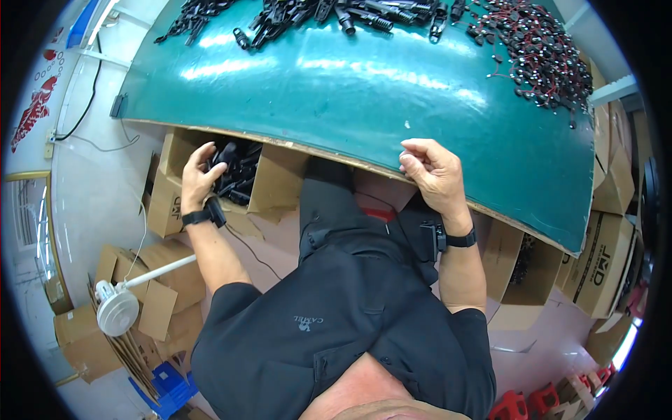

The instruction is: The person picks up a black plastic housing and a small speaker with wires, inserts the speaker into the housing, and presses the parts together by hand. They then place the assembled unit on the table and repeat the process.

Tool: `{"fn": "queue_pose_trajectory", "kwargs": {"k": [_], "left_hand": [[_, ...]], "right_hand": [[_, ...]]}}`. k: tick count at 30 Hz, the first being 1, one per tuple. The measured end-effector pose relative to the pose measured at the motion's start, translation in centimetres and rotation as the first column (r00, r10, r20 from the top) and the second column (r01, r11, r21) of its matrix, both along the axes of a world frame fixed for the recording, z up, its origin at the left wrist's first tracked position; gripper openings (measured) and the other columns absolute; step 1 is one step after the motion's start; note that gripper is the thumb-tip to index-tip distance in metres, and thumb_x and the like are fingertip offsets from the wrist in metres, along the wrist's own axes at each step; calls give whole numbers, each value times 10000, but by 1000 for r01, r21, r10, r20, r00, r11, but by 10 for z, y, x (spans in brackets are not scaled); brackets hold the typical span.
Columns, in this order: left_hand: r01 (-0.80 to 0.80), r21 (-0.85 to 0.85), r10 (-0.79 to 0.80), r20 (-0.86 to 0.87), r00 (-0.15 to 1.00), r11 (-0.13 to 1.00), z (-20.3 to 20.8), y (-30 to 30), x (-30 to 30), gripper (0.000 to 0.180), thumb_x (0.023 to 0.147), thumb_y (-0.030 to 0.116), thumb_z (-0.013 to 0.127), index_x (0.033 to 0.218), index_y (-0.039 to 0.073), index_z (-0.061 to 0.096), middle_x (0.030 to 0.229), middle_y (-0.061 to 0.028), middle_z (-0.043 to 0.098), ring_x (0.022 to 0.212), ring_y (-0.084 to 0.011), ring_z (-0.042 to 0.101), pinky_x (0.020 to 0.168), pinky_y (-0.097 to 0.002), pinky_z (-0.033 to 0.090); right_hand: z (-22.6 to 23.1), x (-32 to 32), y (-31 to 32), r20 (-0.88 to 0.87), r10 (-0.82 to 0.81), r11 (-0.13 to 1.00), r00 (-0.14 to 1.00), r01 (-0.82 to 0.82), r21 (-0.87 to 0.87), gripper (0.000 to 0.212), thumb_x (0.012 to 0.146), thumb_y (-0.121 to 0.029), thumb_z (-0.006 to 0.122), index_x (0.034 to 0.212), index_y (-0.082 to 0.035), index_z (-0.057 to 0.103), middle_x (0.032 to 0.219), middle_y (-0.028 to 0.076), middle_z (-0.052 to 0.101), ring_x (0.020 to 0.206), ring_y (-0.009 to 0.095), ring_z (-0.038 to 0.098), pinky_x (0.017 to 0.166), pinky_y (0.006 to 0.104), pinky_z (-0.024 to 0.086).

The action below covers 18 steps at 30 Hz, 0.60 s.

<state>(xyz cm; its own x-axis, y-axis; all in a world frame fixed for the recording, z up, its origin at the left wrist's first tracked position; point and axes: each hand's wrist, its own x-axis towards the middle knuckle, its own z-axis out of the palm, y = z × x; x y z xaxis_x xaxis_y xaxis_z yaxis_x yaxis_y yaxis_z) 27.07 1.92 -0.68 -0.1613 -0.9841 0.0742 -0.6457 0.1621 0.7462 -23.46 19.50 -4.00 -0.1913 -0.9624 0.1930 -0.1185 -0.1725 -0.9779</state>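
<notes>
My left hand [199,180] is at the opening of a cardboard box [274,183] below the table's front edge. Its thumb and fingers are apart, right beside the black plastic parts [240,172] inside that box; no part is plainly gripped. Over the front edge of the green-topped table [336,105] is my right hand [437,175], its fingers curled in and the thumb close to the index finger. Anything between those fingertips is too small or hidden to make out. Both wrists wear black bands.
Black plastic pieces [343,15] lie heaped along the table's far side. A pile of small parts with red wires [539,52] covers its far right corner. Below the right side stands another open carton [525,280]. A white fan [117,308] and folded cardboard [87,343] are at the left.
</notes>
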Motion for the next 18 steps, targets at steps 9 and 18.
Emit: {"fn": "queue_pose_trajectory", "kwargs": {"k": [9,18], "left_hand": [[489,-111,-463,193,865,865,24,-112,-193,619,934,214,834,1499,95,611,1340,-140,697,1205,-239,681,1049,-376,537],[691,-324,-405,622,670,646,-2,-209,-350,501,886,-31,633,1372,82,671,1481,-263,582,1286,-450,630,1105,-469,531]], "right_hand": [[7,3,-1,-39,-4,997,999,7,79,186,1016,-55,750,1188,12,730,950,31,744,807,79,702,696,232,580],[26,-11,-2,-15,23,985,1000,-20,172,164,1006,-62,755,1148,18,741,931,38,749,795,88,709,698,248,583]]}}
